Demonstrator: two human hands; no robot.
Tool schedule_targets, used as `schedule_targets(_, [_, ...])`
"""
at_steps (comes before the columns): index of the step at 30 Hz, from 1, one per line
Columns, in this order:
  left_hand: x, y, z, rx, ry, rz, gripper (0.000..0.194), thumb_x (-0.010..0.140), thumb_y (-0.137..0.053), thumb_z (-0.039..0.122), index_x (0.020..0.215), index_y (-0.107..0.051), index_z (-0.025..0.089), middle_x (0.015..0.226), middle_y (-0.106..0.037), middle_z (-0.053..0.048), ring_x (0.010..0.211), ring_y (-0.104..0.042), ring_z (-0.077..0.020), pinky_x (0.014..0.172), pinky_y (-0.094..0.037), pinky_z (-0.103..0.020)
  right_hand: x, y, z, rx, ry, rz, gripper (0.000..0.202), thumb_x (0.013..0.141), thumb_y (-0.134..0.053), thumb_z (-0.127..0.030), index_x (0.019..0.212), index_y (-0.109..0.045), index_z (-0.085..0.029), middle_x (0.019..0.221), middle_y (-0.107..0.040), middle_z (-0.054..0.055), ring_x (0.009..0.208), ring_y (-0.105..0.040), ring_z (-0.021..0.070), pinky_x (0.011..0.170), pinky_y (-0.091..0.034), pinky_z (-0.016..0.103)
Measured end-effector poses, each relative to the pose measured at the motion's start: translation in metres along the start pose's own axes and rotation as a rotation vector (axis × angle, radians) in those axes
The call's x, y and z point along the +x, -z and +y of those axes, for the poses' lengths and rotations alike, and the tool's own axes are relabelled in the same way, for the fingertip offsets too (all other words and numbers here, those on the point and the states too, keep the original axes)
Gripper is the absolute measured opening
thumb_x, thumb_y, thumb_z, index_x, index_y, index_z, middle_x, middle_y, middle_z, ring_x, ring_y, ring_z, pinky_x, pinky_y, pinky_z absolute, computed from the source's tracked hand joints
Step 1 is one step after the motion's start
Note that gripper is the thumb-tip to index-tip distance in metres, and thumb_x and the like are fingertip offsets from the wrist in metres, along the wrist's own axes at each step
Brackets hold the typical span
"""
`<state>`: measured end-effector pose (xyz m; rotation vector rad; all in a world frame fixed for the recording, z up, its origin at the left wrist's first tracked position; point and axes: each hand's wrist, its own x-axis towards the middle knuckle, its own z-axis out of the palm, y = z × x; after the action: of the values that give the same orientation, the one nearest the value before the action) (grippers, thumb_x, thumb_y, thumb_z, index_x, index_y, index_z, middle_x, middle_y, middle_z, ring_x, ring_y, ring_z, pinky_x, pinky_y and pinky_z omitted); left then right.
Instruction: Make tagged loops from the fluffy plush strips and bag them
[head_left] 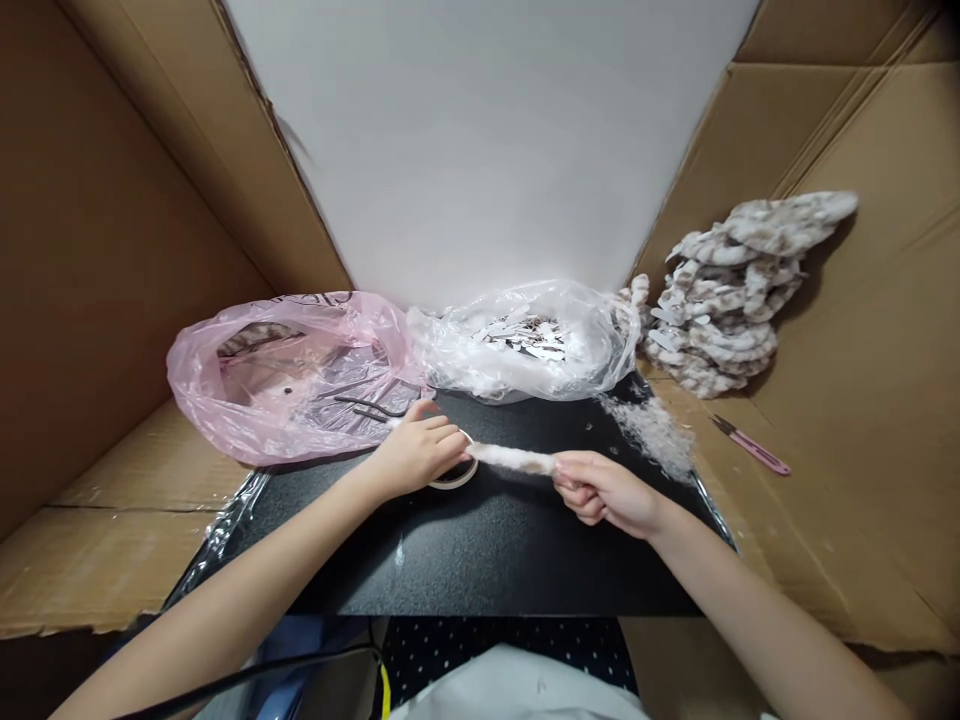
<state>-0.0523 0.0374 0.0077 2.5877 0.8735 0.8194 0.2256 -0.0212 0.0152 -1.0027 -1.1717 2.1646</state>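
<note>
A narrow fuzzy strip [514,458], white with tan patches, is stretched level between my two hands above the black tabletop. My left hand [420,452] is closed around its left end. With thumb and fingers pinched, my right hand [609,492] grips the right end. Under the left hand's fingers lies a pale ring [456,480], like a roll of tape, partly covered. A slim dark tool with two prongs or handles [369,407] sticks out to the left behind my left hand; whether the hand touches it is hidden.
A pink plastic bag [202,410] lies open at left, a furry piece inside. Beside it a clear bag [450,355] holds white scraps. Furry pieces [731,290] are heaped at right, near loose fluff [656,435] and a pink-handled cutter [754,448]. Cardboard walls [862,330] enclose both sides.
</note>
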Motion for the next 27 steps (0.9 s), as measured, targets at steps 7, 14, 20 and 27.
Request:
schedule_targets(7, [-0.002, 0.025, -0.018, -0.282, 0.317, 0.084, 0.015, 0.063, -0.074, 0.022, 0.056, -0.061, 0.025, 0.055, -0.055, 0.0, 0.059, -0.044, -0.0195, 0.104, -0.024, -0.043, -0.026, 0.028, -0.001, 0.074, 0.054, 0.082, 0.037, 0.082, -0.061, -0.04, 0.066, -0.034, -0.02, 0.051, -0.02, -0.012, 0.04, -0.008, 0.0016, 0.04, -0.006, 0.018])
schedule_targets(14, [-0.009, 0.049, -0.018, -0.602, 0.547, 0.102, 0.011, 0.069, -0.075, 0.02, 0.079, -0.071, 0.02, 0.053, -0.053, 0.002, 0.05, -0.045, -0.0135, 0.055, -0.039, -0.022, -0.035, 0.048, -0.008, -0.036, 0.096, 0.261, 0.039, 0.08, -0.06, -0.05, 0.067, -0.038, -0.02, 0.052, -0.026, -0.011, 0.04, -0.013, 0.003, 0.04, -0.011, 0.019])
schedule_targets(20, [0.002, 0.046, 0.002, -1.292, 0.865, -0.098, 0.038, 0.082, -0.065, 0.024, 0.119, -0.062, 0.02, 0.072, -0.061, -0.003, 0.046, -0.051, -0.0096, 0.043, -0.042, -0.02, -0.02, 0.02, -0.03, -0.794, 0.238, 0.407, 0.033, 0.088, -0.052, -0.047, 0.074, -0.054, -0.017, 0.062, -0.05, -0.002, 0.055, -0.043, 0.0105, 0.052, -0.029, 0.023])
schedule_targets(27, [0.016, 0.005, 0.011, -1.491, 0.802, -0.072, 0.026, 0.081, -0.067, 0.022, 0.107, -0.065, 0.019, 0.079, -0.06, -0.003, 0.047, -0.054, -0.0077, 0.036, -0.042, -0.016, 0.014, -0.01, -0.032, -1.323, 0.193, 0.388, 0.017, 0.086, -0.057, -0.031, 0.075, -0.056, -0.018, 0.077, -0.062, 0.005, 0.07, -0.053, 0.017, 0.064, -0.033, 0.028])
